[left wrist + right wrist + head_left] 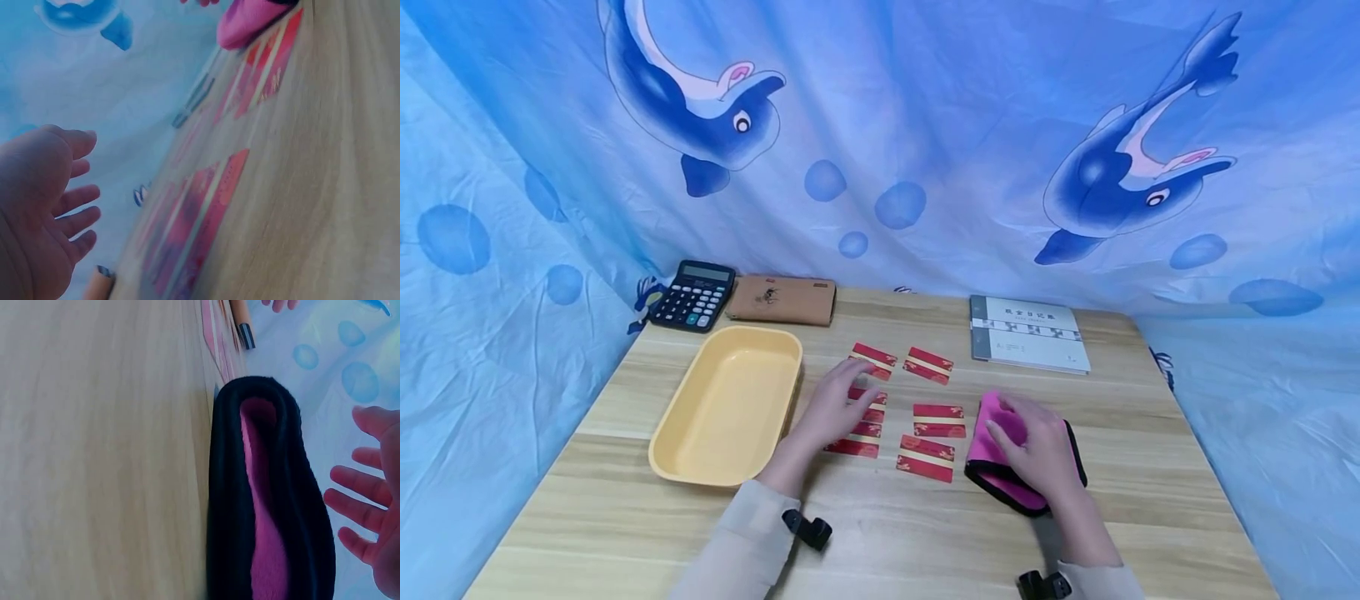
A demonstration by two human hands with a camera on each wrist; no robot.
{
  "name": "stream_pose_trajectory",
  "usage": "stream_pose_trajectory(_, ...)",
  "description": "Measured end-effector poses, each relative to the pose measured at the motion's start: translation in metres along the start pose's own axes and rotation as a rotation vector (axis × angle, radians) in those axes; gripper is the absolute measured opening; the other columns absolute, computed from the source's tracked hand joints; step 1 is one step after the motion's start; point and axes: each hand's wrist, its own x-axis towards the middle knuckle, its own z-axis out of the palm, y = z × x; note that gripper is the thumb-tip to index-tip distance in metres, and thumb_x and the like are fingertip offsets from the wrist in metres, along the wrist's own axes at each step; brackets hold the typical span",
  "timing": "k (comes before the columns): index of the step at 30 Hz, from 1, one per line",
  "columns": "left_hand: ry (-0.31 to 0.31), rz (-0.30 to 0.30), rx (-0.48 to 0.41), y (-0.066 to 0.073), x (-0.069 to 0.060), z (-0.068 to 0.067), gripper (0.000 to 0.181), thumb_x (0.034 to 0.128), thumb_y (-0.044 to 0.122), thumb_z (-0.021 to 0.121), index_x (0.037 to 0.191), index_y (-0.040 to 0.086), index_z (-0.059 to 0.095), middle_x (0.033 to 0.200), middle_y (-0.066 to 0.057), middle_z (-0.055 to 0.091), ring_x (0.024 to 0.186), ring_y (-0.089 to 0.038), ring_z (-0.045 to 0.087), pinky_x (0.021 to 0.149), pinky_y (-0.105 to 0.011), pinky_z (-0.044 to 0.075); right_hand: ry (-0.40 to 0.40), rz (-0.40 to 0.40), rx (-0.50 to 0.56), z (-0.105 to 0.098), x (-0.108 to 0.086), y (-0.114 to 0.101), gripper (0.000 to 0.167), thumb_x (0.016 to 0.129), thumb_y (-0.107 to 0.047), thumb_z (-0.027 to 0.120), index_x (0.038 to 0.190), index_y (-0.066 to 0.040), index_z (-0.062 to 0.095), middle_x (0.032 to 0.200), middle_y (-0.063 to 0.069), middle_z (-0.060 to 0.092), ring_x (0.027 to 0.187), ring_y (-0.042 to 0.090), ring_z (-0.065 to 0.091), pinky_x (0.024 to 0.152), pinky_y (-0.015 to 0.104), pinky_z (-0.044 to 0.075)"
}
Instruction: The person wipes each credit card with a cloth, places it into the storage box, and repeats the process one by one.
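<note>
My left hand (pixel 837 406) hovers over the left column of red and gold cards, its fingers loosely bent and holding nothing. It partly hides the upper card (pixel 874 361) and those below it. In the right column lie three more cards, the top one (pixel 928 365), a middle one (pixel 938 421) and a lower one (pixel 926 458). Over a pink pouch (pixel 995 412) with black edging is my right hand (pixel 1041 446), fingers spread. The right wrist view shows the pouch's black-rimmed opening (pixel 225 487) gaping, with that hand (pixel 375 494) apart from it.
A yellow tray (pixel 662 450) stands left of the cards. Behind it lie a calculator (pixel 692 296) and a brown wallet (pixel 782 300). A grey-white notebook (pixel 1028 333) rests at the back right. A blue dolphin-print curtain (pixel 880 125) hangs along the wooden table's (pixel 880 542) back and sides.
</note>
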Motion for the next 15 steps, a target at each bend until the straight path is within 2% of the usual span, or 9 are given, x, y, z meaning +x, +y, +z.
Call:
stream_pose_trajectory(7,0.005,-0.050,0.018,-0.017,0.019,0.016,0.049,0.0997,0.023,0.066,0.143,0.004,0.054,0.152,-0.016,0.045,0.142,-0.032,0.040,0.117,-0.050,0.035,-0.171,0.067,0.003,-0.001,-0.008,0.007,0.067,0.085,-0.031,0.083,0.142,-0.007,0.057,0.138,0.019,0.059,0.128,0.041,0.053,0.105,0.060,0.045)
stream_pose_trajectory(11,-0.050,-0.106,0.053,-0.022,0.025,0.022,0.051,0.1012,0.024,0.063,0.147,0.004,0.050,0.157,-0.018,0.040,0.147,-0.034,0.033,0.120,-0.052,0.031,-0.275,0.114,-0.007,-0.001,-0.012,0.011,0.071,0.087,-0.036,0.080,0.146,-0.006,0.053,0.147,0.020,0.051,0.136,0.043,0.044,0.108,0.062,0.041)
stream_pose_trajectory(15,-0.101,-0.153,0.143,-0.024,0.027,0.025,0.050,0.1036,0.027,0.059,0.146,0.002,0.051,0.155,-0.020,0.042,0.147,-0.037,0.033,0.120,-0.051,0.030,-0.324,0.131,-0.011,-0.001,-0.015,0.013,0.071,0.090,-0.037,0.078,0.147,-0.005,0.052,0.149,0.020,0.049,0.138,0.044,0.042,0.109,0.063,0.040)
